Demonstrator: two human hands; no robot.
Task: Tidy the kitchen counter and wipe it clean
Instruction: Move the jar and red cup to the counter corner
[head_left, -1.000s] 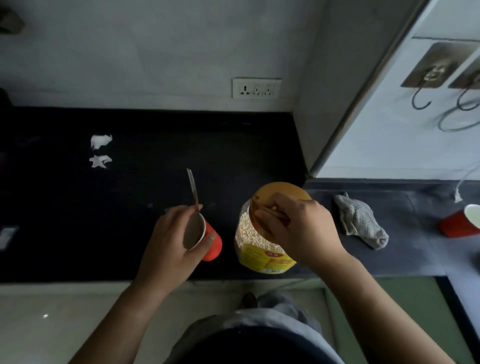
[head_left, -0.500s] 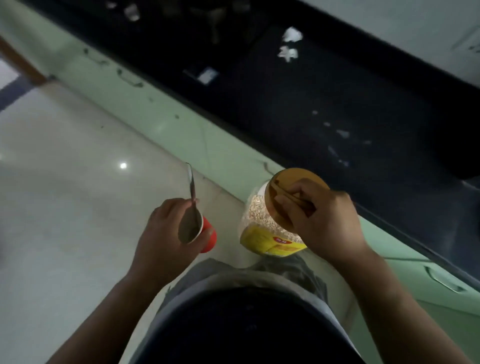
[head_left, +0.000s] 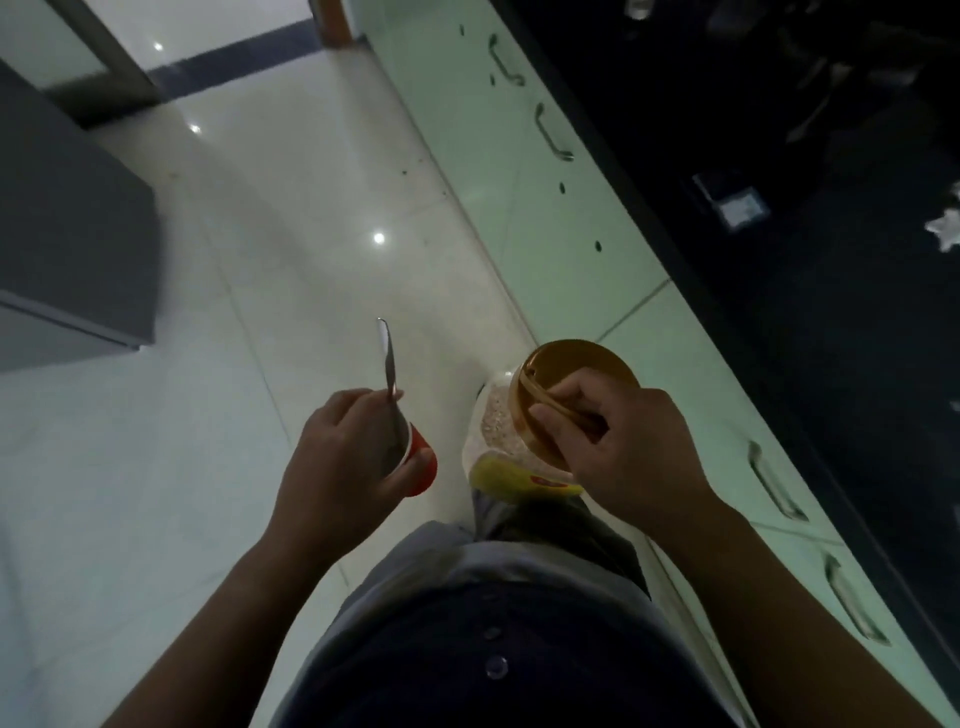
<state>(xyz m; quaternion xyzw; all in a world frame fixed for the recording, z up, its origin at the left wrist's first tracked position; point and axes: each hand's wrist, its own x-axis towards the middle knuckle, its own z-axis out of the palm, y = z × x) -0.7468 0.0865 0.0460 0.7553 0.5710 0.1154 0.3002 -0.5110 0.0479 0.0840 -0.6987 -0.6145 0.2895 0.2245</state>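
Note:
My left hand (head_left: 343, 467) grips a red cup (head_left: 422, 466) with a metal spoon (head_left: 389, 374) standing in it, its handle pointing up. My right hand (head_left: 618, 452) holds a clear plastic jar of grain (head_left: 493, 441) by the handle on its orange lid (head_left: 566, 364); a yellow label (head_left: 511, 475) wraps its lower part. Both are carried in the air over the floor, away from the black counter (head_left: 831, 291) on the right. Crumpled white paper scraps (head_left: 948, 228) lie on that counter at the right edge.
Pale green cabinet fronts (head_left: 571, 249) with metal handles (head_left: 553, 132) run under the counter. A glossy white tiled floor (head_left: 249, 260) spreads to the left, with a grey cabinet (head_left: 72, 249) at the far left. Dim utensils (head_left: 821, 104) lie on the counter's far end.
I have turned left away from the counter, carrying the cup and jar along. The counter has swung to the right of the view and more floor shows.

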